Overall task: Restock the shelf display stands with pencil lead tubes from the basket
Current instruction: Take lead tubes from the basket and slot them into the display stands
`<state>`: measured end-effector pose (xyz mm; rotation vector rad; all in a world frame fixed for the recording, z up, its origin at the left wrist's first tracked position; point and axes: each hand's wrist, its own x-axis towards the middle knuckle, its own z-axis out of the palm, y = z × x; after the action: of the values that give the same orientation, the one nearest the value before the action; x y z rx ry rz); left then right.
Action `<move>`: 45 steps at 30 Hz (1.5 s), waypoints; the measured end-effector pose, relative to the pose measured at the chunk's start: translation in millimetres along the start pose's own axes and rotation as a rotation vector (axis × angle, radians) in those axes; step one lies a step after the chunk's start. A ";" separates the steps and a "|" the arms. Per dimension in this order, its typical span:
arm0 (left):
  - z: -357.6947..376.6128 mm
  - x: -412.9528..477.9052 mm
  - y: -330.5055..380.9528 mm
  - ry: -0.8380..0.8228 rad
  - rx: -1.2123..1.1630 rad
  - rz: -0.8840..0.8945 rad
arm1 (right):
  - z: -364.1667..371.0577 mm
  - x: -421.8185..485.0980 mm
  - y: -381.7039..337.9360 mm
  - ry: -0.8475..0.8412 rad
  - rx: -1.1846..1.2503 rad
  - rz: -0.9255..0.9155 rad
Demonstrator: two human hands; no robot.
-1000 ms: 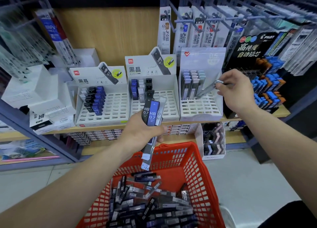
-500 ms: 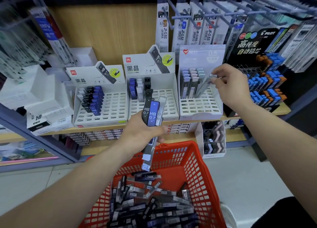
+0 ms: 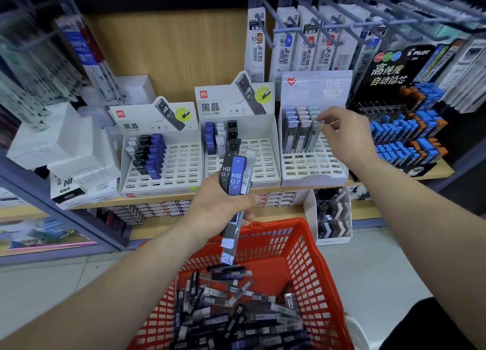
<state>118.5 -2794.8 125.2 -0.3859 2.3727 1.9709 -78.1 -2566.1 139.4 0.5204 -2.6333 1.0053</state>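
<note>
The left grip (image 3: 223, 205) is curled round a bundle of lead tubes (image 3: 235, 176), thumb across the front. A black tube and a blue one, both marked HB 0.7, and a clear one stand upright above the fingers, and a longer clear tube pokes out below. Directly beneath this grip, nearest the person, sits the red basket (image 3: 323, 270). Its bottom is heaped with loose tubes (image 3: 236, 310) in black, blue and clear, lying every which way.

Just beyond the left grip runs the wooden shelf (image 3: 163, 199) with three white slotted stands in a row. The left stand (image 3: 168, 176), up and to the left of the grip, has black and blue tubes filling its left columns. The middle stand (image 3: 263, 165), straight behind the bundle, holds a few blue, white and black tubes at the back.

The right grip (image 3: 347, 134) is over the right stand (image 3: 313, 165), thumb and forefinger pinched on the cap of a clear tube (image 3: 314, 136). That tube stands at the front of the stand's right-hand column, lower end down at the slots; I cannot tell whether it is fully seated.

Further right of that grip stands a black display (image 3: 394, 73) of blue and orange packs. Above, refill packs (image 3: 307, 44) hang on hooks.
</note>
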 end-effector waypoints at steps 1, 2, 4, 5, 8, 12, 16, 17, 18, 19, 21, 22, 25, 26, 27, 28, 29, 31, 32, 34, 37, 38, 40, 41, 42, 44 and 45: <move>-0.2 -0.5 0.4 -0.002 0.003 0.002 | -0.3 0.4 0.5 0.000 -0.015 -0.012; -0.5 -1.1 0.5 -0.004 0.009 0.003 | -0.6 0.4 1.0 -0.001 -0.037 -0.029; -0.8 -1.7 0.8 -0.002 0.012 0.005 | -1.3 -1.1 1.5 0.000 -0.075 -0.064; -0.8 -1.9 1.1 0.002 0.007 0.005 | -1.7 -2.6 1.8 0.004 -0.078 -0.074; -0.3 -3.4 2.3 0.008 -0.003 0.002 | -3.3 -6.4 2.1 0.012 -0.048 -0.057; 0.6 -8.1 3.0 0.001 0.006 0.016 | -3.1 -10.9 4.9 -0.043 -0.061 -0.026; 0.9 -10.9 3.9 -0.003 0.021 0.017 | -3.4 -13.2 6.8 -0.096 -0.067 -0.006; 0.7 -10.8 4.2 -0.002 0.021 0.018 | -3.9 -13.4 5.1 -0.106 -0.083 0.004; 0.2 -10.8 4.1 -0.001 0.023 0.017 | -5.1 -13.4 2.3 -0.106 -0.130 0.011; -0.5 -10.4 4.0 -0.001 0.024 0.015 | -7.0 -14.0 -1.8 -0.091 -0.203 0.003; -1.8 -9.6 3.8 0.000 0.016 0.009 | -8.7 -18.0 -15.7 -0.038 -0.238 -0.042; -2.2 -9.3 3.7 0.001 0.012 0.006 | -7.8 -22.5 -28.2 -0.040 -0.154 -0.058; -2.0 -9.8 3.8 0.006 -0.005 0.004 | 2.9 -47.3 -76.4 -0.313 0.316 -0.011; -1.7 -10.1 3.7 0.005 -0.002 0.009 | 8.1 -56.2 -90.4 -0.421 0.426 0.010; -1.4 -10.4 4.2 0.002 0.002 0.016 | 12.7 -63.3 -101.3 -0.503 0.488 0.011; -1.2 -11.0 4.8 -0.002 0.002 0.023 | 16.0 -68.1 -109.0 -0.559 0.531 0.009; -1.4 -11.5 5.5 -0.003 0.001 0.026 | 18.0 -70.6 -114.0 -0.590 0.572 0.016; -2.7 -12.6 6.6 -0.003 -0.002 0.024 | 18.5 -70.3 -117.2 -0.600 0.623 0.041; -3.8 -13.5 6.7 -0.004 0.002 0.021 | 17.9 -69.8 -117.1 -0.587 0.634 0.057; -7.1 -15.4 6.0 -0.004 0.009 0.011 | 17.4 -69.3 -115.5 -0.550 0.706 0.132; -12.9 -17.9 5.3 0.005 -0.002 -0.005 | 16.1 -67.6 -110.3 -0.516 0.901 0.240; -14.8 -18.8 5.9 0.010 -0.017 -0.012 | 15.6 -67.1 -108.1 -0.513 0.923 0.234; -18.1 -20.3 7.9 0.029 -0.080 -0.037 | 15.1 -67.2 -104.1 -0.511 0.923 0.198; -19.6 -21.0 8.9 0.040 -0.115 -0.052 | 14.8 -67.6 -103.0 -0.511 0.927 0.188; -20.9 -21.4 9.8 0.051 -0.140 -0.060 | 14.5 -68.6 -102.3 -0.514 0.937 0.189; -23.4 -22.1 11.2 0.066 -0.164 -0.049 | 14.8 -70.7 -101.6 -0.530 0.947 0.211; -24.6 -22.8 11.6 0.072 -0.170 -0.039 | 15.3 -72.1 -101.6 -0.549 0.948 0.224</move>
<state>141.4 -2813.0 145.3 -0.5136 2.2246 2.1840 27.6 -2630.3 160.6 0.7749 -2.5006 2.5047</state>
